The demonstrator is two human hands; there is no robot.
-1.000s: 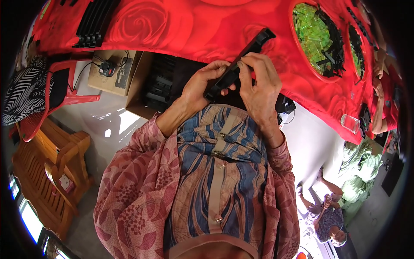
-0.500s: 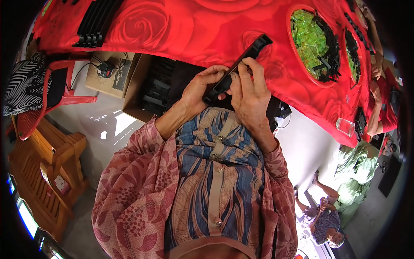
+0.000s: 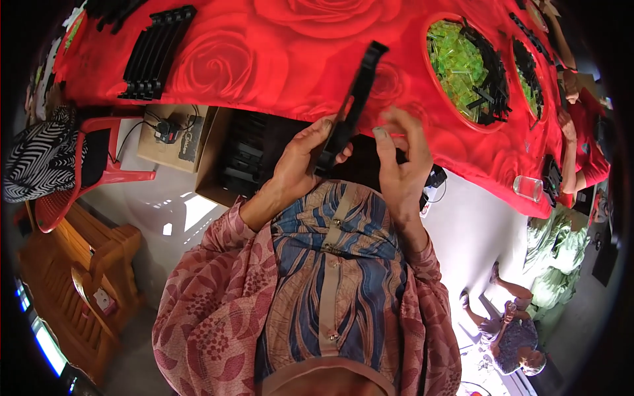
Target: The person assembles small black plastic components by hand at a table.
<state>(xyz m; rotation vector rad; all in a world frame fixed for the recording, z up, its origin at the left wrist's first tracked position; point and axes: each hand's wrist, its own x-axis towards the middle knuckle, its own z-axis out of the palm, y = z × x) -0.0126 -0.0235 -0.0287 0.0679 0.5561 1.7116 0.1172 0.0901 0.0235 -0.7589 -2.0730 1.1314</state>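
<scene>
A long black plastic strip-like part [image 3: 351, 109] is gripped in my left hand [image 3: 301, 152], slanting up over the near edge of the red table. My left thumb lies along one side of it and fingertips show on the other. Just to its right, my right hand [image 3: 404, 155] is apart from the part, fingers spread and bent, with nothing visible in them. Farther right sits a red-rimmed round tray [image 3: 432, 92] holding yellow-green translucent pieces [image 3: 457, 59] and small black pieces [image 3: 490, 82].
Several similar black parts [image 3: 157, 53] lie side by side on the rose-patterned red tablecloth [image 3: 264, 59] at left. Below the table edge, an open cardboard box [image 3: 210, 162] holds more. A red chair [image 3: 109, 148] stands left. At right are a second tray [image 3: 528, 79], a clear cup [image 3: 528, 187] and other people.
My right hand has let go of the black part and moved off to the right, its fingers opening. The part now stands more steeply in my left hand. The view has shifted slightly.
</scene>
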